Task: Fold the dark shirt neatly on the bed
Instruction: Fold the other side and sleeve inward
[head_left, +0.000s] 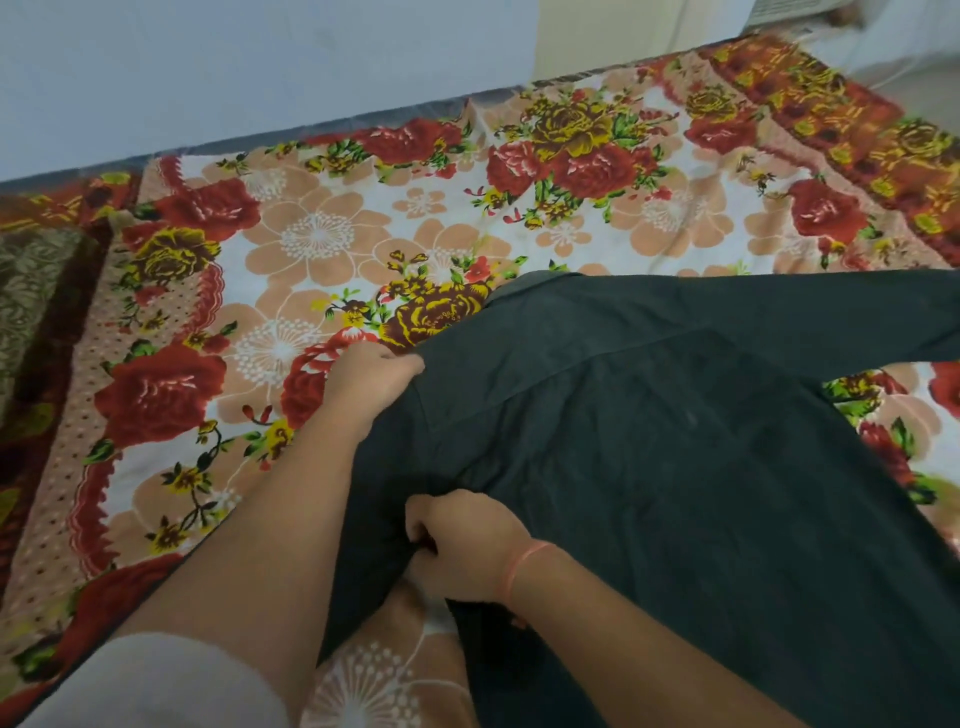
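Two hands are on the dark shirt (649, 467) in the head view, and they are apart from each other. The dark shirt lies spread on the flowered bed (363, 208), on its right and near part, and its long sleeve (779, 317) reaches to the right edge of the picture. Your left hand (371, 382) is at the far left corner of the shirt. Its fingers are curled and it grips the cloth edge there. Your right hand (462, 545) is nearer to you, on the left side of the shirt, and its curled fingers pinch a small fold of the cloth. A thin pink band (522, 566) is around your right wrist. Your left upper arm wears a white sleeve (156, 680).
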